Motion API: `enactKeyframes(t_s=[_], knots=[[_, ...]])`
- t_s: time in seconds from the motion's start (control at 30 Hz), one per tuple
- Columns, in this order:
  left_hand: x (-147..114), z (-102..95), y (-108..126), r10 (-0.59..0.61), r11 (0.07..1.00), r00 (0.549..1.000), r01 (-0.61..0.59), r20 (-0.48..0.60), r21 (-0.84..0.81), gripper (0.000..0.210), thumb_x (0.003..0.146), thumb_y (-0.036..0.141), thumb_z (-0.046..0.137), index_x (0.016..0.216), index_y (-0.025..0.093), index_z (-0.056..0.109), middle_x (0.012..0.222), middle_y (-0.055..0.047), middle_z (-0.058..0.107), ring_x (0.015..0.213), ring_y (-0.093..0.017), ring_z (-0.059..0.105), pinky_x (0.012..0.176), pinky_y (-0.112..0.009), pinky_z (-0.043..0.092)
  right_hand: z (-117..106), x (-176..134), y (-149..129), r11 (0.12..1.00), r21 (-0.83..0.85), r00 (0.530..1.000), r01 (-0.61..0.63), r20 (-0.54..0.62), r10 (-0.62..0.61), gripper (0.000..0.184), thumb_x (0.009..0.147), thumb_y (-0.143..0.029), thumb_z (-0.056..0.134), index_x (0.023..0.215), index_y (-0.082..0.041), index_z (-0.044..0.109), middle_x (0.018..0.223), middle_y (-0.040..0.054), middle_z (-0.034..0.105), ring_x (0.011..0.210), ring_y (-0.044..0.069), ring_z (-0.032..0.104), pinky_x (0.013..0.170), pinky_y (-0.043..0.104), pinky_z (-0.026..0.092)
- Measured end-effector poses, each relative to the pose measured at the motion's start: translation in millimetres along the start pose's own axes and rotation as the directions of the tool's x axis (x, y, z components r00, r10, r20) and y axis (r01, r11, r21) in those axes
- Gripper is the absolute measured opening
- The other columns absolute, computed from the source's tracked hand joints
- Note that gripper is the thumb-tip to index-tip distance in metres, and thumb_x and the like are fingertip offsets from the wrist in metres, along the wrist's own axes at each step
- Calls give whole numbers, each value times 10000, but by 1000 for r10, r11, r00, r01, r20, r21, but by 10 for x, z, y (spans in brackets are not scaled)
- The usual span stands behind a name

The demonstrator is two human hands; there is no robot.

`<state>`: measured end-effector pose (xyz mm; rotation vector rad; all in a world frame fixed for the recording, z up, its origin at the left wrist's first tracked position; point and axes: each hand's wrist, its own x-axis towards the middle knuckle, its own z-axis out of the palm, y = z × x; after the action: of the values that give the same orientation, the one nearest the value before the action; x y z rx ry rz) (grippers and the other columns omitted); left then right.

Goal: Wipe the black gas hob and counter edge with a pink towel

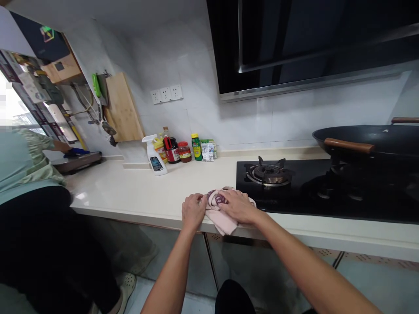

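Note:
A pink cloth with a dark purple pattern lies bunched on the pale countertop, beside the left edge of the black gas hob. One corner of it hangs over the counter's front edge. My right hand is closed over the cloth from the right, thumb toward the folds. At the cloth's left side, my left hand has its fingers curled and pinches the edge. Some of the cloth is hidden under my hands.
A wok with wooden handles sits on the hob's right burner. A white spray bottle, a soy sauce bottle, a red-lidded jar and a green bottle stand by the wall. Another person works at the left; a range hood hangs above.

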<state>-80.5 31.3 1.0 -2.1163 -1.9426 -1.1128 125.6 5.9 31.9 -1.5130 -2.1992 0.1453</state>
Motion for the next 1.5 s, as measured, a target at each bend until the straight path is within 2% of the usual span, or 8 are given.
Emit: enactKeyframes(t_s=[0.2, 0.33, 0.4, 0.53, 0.63, 0.93, 1.27, 1.5], knots=[[9, -16, -53, 25, 995, 995, -34, -94, -91, 339, 976, 450, 479, 1090, 218, 698, 1136, -92, 710, 1108, -247, 636, 955, -389, 487, -486, -464, 983, 998, 25, 990, -62, -123, 64, 508, 1007, -471, 319, 1341, -208, 596, 1380, 118, 612, 1268, 258, 557, 1063, 428, 405], [-44, 14, 77, 239, 965, 960, -252, -146, -77, 384, 912, 456, 593, 1221, 242, 672, 1419, -120, 584, 1354, -299, 488, 1114, -482, 391, -466, -942, 1643, 948, -224, 966, -225, -178, 187, 529, 995, -505, 300, 1303, -238, 638, 1400, 112, 608, 1312, 294, 531, 1074, 508, 382], [-83, 41, 242, 367, 927, 929, -369, -40, -72, 453, 893, 483, 618, 1293, 271, 645, 1507, -101, 521, 1402, -305, 444, 1143, -496, 363, -388, -1088, 1791, 929, -287, 967, -232, -172, 188, 567, 1003, -526, 262, 1374, -259, 597, 1480, 91, 554, 1391, 278, 466, 1115, 515, 348], [-88, 95, 639, 355, 933, 878, -352, 321, -70, 635, 881, 610, 589, 1460, 364, 503, 1524, -47, 526, 1412, -329, 439, 1148, -533, 352, -312, -1143, 1806, 909, -339, 970, -242, -121, 213, 600, 1007, -528, 226, 1459, -273, 529, 1562, 61, 476, 1468, 254, 383, 1165, 514, 303], [26, 154, 818, 241, 965, 871, -262, 429, -10, 731, 853, 741, 523, 1493, 395, 450, 1552, -43, 496, 1414, -374, 428, 1135, -571, 350, -301, -1119, 1770, 898, -351, 964, -265, -96, 246, 615, 1001, -541, 234, 1486, -279, 506, 1587, 46, 441, 1496, 253, 342, 1195, 515, 271], [664, 554, 799, 152, 968, 913, -215, 378, 130, 550, 982, 577, 332, 1440, 312, 481, 1521, -69, 525, 1361, -332, 483, 1107, -531, 386, -263, -1160, 1698, 886, -352, 954, -301, -110, 280, 622, 996, -550, 268, 1507, -269, 484, 1615, 40, 382, 1518, 268, 297, 1220, 542, 241], [1416, 1133, 846, 60, 972, 912, -146, 405, 186, 630, 964, 644, 293, 1485, 319, 431, 1573, -85, 458, 1418, -358, 418, 1132, -575, 339, -226, -1210, 1669, 911, -295, 953, -289, -175, 246, 608, 1004, -579, 307, 1467, -257, 535, 1588, 84, 429, 1499, 310, 333, 1199, 597, 247], [1446, 1190, 946, 35, 965, 926, -129, 376, 227, 595, 979, 618, 282, 1433, 295, 491, 1508, -119, 514, 1385, -365, 442, 1106, -588, 354, -304, -1192, 1617, 917, -267, 952, -295, -167, 257, 572, 1010, -551, 316, 1450, -267, 547, 1577, 82, 450, 1493, 292, 341, 1193, 581, 233]])
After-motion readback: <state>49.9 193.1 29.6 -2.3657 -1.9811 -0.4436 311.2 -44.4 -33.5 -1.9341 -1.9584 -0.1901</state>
